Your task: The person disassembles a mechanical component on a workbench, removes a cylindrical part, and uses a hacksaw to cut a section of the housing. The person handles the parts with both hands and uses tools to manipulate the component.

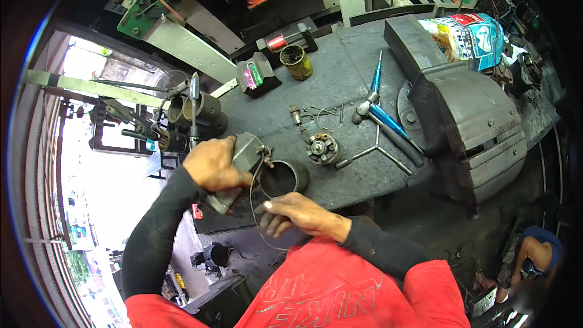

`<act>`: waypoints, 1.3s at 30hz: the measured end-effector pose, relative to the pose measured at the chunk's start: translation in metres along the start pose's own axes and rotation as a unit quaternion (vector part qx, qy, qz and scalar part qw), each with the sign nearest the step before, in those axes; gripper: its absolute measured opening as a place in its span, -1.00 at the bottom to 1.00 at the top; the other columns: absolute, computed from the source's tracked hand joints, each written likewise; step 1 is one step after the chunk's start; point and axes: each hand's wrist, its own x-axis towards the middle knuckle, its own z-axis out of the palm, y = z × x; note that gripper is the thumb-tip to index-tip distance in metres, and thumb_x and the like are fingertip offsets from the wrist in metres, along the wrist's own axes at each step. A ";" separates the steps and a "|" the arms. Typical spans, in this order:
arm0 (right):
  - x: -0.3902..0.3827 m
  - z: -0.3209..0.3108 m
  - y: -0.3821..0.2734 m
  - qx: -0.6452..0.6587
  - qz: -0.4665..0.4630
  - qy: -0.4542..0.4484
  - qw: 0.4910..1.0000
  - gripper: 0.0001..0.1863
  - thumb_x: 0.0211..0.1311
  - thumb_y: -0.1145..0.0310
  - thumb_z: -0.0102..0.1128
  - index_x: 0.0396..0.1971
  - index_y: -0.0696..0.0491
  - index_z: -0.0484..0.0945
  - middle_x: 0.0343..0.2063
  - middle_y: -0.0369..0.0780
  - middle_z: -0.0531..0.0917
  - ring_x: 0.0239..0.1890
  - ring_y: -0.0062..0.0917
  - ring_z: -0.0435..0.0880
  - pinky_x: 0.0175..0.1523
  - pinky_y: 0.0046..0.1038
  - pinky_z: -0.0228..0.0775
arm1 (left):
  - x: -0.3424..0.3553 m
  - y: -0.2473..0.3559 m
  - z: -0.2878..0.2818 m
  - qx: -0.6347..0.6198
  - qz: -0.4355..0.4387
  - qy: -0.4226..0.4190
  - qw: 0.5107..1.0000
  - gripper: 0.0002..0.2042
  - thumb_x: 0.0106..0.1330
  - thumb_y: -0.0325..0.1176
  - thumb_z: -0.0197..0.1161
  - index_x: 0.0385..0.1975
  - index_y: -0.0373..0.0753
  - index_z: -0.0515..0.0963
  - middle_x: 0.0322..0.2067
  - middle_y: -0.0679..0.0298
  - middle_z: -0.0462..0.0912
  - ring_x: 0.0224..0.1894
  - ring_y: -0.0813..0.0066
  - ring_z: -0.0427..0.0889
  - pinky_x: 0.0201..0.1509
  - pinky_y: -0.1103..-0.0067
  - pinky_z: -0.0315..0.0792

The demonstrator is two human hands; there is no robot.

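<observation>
Slanting lengthwise forward-right, a metal part (248, 153) fills the clenched left hand (212, 164), right hand (300, 215) half-curled, hold unclear.

Workshop's open left side (115, 152): glaring white daylight, washed out
Flat dark-grey metal workbench (344, 76): moderately bright, soft sheen
Hollow dark metal cylinder (303, 174): interior in shadow
Lower right: dim, partly blurred
Picture rim: black, straight edges bowed, blue fringe left

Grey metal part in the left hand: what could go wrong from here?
The thin dark wire looping from the grey metal part might catch on the right hand. If the left hand loses grip, the part could knock the hollow dark metal cylinder, sitting near the edge of the grey bench.
</observation>
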 end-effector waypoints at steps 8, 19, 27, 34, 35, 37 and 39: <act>-0.036 0.006 -0.042 -0.158 -0.063 0.130 0.977 -0.45 0.61 0.08 0.13 0.31 0.23 0.48 -0.09 -0.18 0.71 -0.19 -0.56 0.71 -0.13 -0.46 0.68 | -0.068 0.020 0.055 -0.199 0.112 0.315 0.921 -0.33 -0.06 -0.28 0.68 0.10 -0.36 0.58 -0.08 -0.03 0.73 -0.05 0.05 0.76 0.08 0.35 0.61; -0.064 0.004 -0.042 -0.223 -0.026 0.203 0.953 -0.53 0.57 0.24 0.22 0.26 0.28 0.51 0.02 -0.20 0.72 0.03 -0.63 0.66 0.19 -0.50 0.53 | -0.063 0.039 0.118 -0.249 0.097 0.378 0.887 -0.27 -0.20 -0.25 0.70 0.07 -0.35 0.60 0.02 0.09 0.73 0.12 -0.04 0.69 0.18 0.28 0.60; -0.081 0.029 -0.044 -0.115 -0.050 0.155 0.980 -0.61 0.42 0.47 0.38 0.16 0.27 0.59 -0.15 -0.28 0.73 -0.09 -0.72 0.66 0.03 -0.64 0.57 | -0.049 0.044 0.135 -0.271 0.078 0.386 0.879 -0.34 -0.06 -0.30 0.67 0.08 -0.38 0.59 0.04 -0.01 0.71 0.05 0.13 0.75 0.12 0.40 0.61; -0.072 0.029 -0.032 -0.067 -0.056 0.187 0.979 -0.79 0.46 0.44 0.33 -0.02 0.22 0.68 -0.32 -0.33 0.71 -0.31 -0.79 0.61 -0.20 -0.68 0.49 | -0.046 0.058 0.153 -0.344 0.018 0.350 0.871 -0.28 -0.12 -0.25 0.71 0.09 -0.38 0.59 0.06 -0.03 0.70 0.09 0.00 0.72 0.16 0.32 0.59; -0.071 0.028 -0.032 -0.059 -0.050 0.187 0.979 -0.81 0.47 0.43 0.33 -0.04 0.21 0.68 -0.34 -0.34 0.70 -0.33 -0.80 0.60 -0.23 -0.68 0.48 | -0.047 0.060 0.154 -0.337 0.001 0.345 0.876 -0.29 -0.10 -0.25 0.70 0.10 -0.39 0.57 0.06 -0.04 0.70 0.07 0.01 0.73 0.15 0.33 0.59; -0.071 0.026 -0.032 -0.058 -0.068 0.168 0.982 -0.81 0.49 0.40 0.30 -0.06 0.20 0.68 -0.37 -0.36 0.68 -0.36 -0.80 0.58 -0.24 -0.67 0.47 | -0.047 0.062 0.154 -0.348 -0.013 0.335 0.875 -0.30 -0.08 -0.26 0.69 0.10 -0.39 0.56 0.06 -0.04 0.69 0.07 0.02 0.73 0.15 0.33 0.59; -0.071 0.024 -0.034 -0.052 -0.073 0.155 0.984 -0.80 0.51 0.37 0.28 -0.07 0.20 0.68 -0.39 -0.37 0.66 -0.38 -0.80 0.56 -0.27 -0.66 0.45 | -0.048 0.063 0.153 -0.350 -0.034 0.322 0.879 -0.31 -0.06 -0.27 0.68 0.11 -0.39 0.55 0.06 -0.04 0.69 0.07 0.02 0.73 0.15 0.34 0.58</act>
